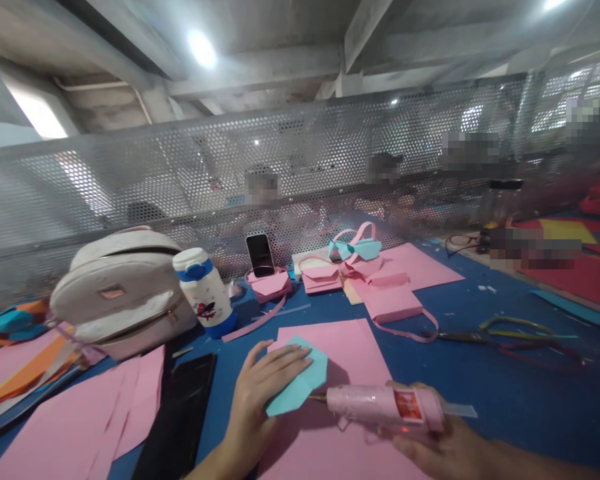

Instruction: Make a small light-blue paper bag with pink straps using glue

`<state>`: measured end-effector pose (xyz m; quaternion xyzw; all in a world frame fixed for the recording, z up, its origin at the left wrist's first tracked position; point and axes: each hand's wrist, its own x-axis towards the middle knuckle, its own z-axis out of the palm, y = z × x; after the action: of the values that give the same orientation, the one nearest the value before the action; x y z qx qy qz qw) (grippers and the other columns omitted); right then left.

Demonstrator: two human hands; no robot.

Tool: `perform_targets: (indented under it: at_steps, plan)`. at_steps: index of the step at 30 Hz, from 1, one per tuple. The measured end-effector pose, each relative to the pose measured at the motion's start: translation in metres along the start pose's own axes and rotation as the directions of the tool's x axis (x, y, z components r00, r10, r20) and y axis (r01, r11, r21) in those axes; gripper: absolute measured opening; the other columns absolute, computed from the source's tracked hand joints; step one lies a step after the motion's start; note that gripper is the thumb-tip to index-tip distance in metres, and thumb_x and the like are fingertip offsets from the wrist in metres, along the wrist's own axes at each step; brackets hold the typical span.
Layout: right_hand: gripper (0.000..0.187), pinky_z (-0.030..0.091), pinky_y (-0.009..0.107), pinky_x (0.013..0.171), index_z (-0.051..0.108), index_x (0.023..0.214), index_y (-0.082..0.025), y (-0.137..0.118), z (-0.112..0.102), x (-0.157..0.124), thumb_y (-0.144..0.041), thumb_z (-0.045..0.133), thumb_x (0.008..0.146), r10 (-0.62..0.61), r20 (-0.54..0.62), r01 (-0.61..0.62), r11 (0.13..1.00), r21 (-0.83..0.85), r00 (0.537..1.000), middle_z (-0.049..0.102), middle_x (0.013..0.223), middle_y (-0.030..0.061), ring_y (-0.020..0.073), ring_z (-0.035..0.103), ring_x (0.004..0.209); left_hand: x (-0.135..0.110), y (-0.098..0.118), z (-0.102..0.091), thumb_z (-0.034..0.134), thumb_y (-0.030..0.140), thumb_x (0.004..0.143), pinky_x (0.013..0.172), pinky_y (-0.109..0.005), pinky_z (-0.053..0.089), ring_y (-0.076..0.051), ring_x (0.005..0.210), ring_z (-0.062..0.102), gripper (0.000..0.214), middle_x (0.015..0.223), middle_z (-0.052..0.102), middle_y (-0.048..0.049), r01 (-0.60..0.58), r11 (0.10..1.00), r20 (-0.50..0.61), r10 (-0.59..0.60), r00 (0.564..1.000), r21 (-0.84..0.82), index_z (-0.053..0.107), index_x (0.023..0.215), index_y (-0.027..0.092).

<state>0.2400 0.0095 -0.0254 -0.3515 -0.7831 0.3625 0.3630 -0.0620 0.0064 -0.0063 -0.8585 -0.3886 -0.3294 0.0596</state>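
My left hand lies flat with fingers stretched out on a folded light-blue paper piece, pressing it onto a pink sheet. My right hand grips a pink glue gun held sideways. Its metal nozzle points left and touches the blue piece's lower right edge.
A black phone and loose pink sheets lie to the left. Behind them stand a white backpack, a white-blue bottle and a propped phone. Finished pink paper bags sit farther back, scissors to the right, a perforated metal screen beyond.
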Motion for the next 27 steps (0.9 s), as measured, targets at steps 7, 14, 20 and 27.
perform_targets:
  at_steps: [7,14,20,27]
  plan:
    - [0.039,0.06,0.033,0.082,0.07,0.103,-0.017,0.004,0.008,-0.004,-0.05,0.063,0.083,0.106,-0.035,-0.098,0.979,0.181,0.994,0.075,0.099,0.0129,0.0268,0.072,0.092,-0.002,0.005,0.003,0.037,0.031,0.1,0.108,-0.043,0.031,-0.024,0.121,0.061,0.039,0.13,0.067,-0.0051,0.028,0.993,-0.029,-0.031,0.999,-0.111,0.051,0.136,0.03]
    - [0.042,0.06,0.036,0.081,0.07,0.101,-0.018,0.009,0.015,-0.008,-0.054,0.063,0.082,0.165,-0.065,-0.146,0.962,0.23,0.984,0.074,0.095,0.0118,0.0261,0.07,0.089,0.0,0.009,0.002,0.033,0.028,0.102,0.11,-0.041,0.029,-0.022,0.122,0.06,0.04,0.132,0.065,-0.0037,0.024,0.99,-0.025,-0.028,0.999,-0.139,0.049,0.139,0.032]
    - [0.047,0.06,0.038,0.082,0.069,0.105,-0.017,0.008,0.011,-0.007,-0.057,0.059,0.083,0.129,-0.08,-0.114,0.98,0.165,0.988,0.074,0.099,0.0143,0.0267,0.071,0.09,0.001,0.01,0.003,0.028,0.031,0.103,0.112,-0.042,0.025,-0.022,0.125,0.056,0.041,0.133,0.064,-0.0045,0.011,0.991,0.022,-0.008,1.0,-0.134,0.048,0.14,0.031]
    - [0.037,0.062,0.036,0.074,0.072,0.1,-0.016,-0.002,0.004,0.003,-0.046,0.056,0.085,0.015,-0.035,-0.012,0.997,0.074,0.999,0.075,0.092,0.0148,0.0268,0.074,0.082,0.001,0.011,0.003,0.028,0.042,0.103,0.111,-0.043,0.027,-0.024,0.124,0.057,0.044,0.132,0.065,-0.0066,0.028,0.991,0.028,-0.025,0.999,-0.128,0.049,0.139,0.03]
